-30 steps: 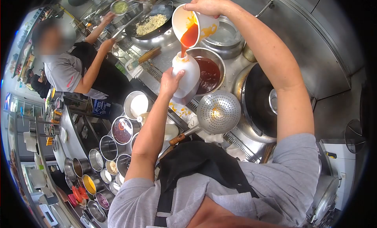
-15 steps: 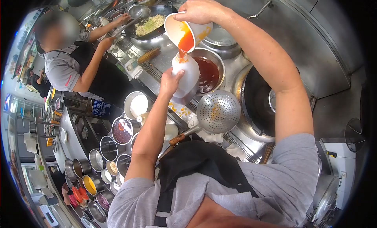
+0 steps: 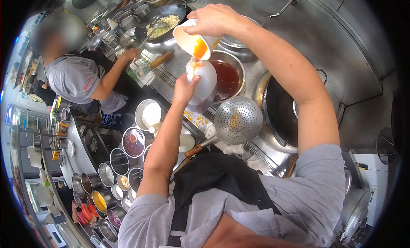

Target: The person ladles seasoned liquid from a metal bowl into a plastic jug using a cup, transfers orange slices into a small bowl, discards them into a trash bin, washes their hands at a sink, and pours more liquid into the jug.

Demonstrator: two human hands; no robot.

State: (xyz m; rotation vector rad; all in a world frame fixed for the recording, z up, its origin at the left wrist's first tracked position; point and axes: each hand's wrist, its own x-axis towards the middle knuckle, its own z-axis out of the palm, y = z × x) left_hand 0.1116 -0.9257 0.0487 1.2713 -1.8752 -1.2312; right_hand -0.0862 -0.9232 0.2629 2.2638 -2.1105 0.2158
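My right hand (image 3: 212, 20) grips a white paper tub (image 3: 184, 37) by its upper side. The tub is tipped steeply, and orange sauce (image 3: 199, 48) runs along its inside to the lower rim. Right under that rim is the mouth of a translucent white plastic bottle (image 3: 203, 79), with orange smears around its neck. My left hand (image 3: 185, 89) is wrapped round the bottle's side and keeps it roughly upright. Behind the bottle stands a steel pot of dark red-brown liquid (image 3: 226, 79). The bottle hides part of that pot.
A perforated strainer (image 3: 238, 120) with a wooden handle lies near my chest. To the right is a large black wok (image 3: 282, 113). A co-worker (image 3: 81, 72) stands at left, by a wok of fried rice (image 3: 164, 25). Several steel containers (image 3: 119, 161) line the left side.
The tub has shifted slightly left and tipped further, and less sauce shows in it. My left hand and the bottle have barely moved. The co-worker has turned, with a ladle now in the rice wok.
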